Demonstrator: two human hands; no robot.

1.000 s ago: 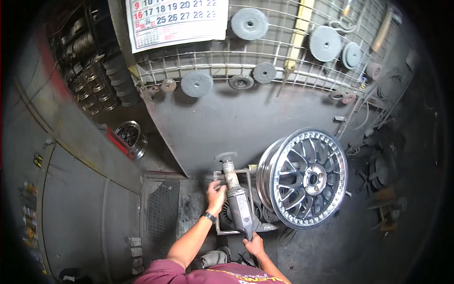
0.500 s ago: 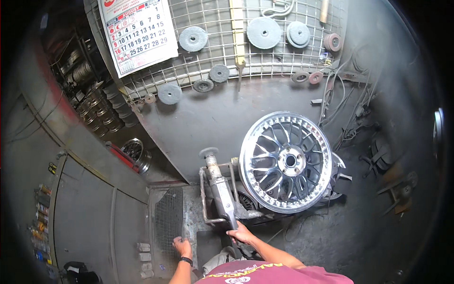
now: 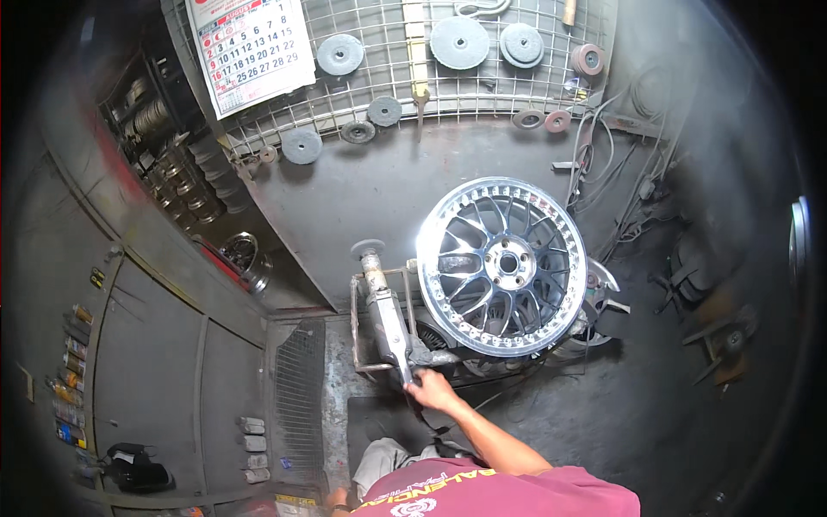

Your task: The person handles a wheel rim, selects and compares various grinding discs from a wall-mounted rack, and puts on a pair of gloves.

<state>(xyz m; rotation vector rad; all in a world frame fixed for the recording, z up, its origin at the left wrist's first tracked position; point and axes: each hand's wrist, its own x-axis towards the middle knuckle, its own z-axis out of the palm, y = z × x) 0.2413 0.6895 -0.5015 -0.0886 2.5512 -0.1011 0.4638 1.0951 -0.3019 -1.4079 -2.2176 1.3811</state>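
A grey angle grinder (image 3: 387, 315) with a round disc head lies on a small metal frame (image 3: 355, 320) in front of me. My right hand (image 3: 431, 390) grips the grinder's rear end. Just right of the tool, a polished multi-spoke alloy wheel (image 3: 504, 267) stands tilted on a stand against the dusty back panel. Only a sliver of my left hand (image 3: 338, 497) shows at the lower edge, beside my knee, and its fingers are hidden.
A wire grid (image 3: 379, 95) on the wall carries several grinding discs and a calendar (image 3: 250, 47). A metal grate (image 3: 299, 401) lies left of the frame. Shelves with round parts (image 3: 164, 164) stand at far left, and cables (image 3: 620, 198) hang at right.
My left hand let go of the grinder's body and dropped back to the lower edge. My right hand stayed on the tool's rear end. The view swung, shifting the wheel rightward.
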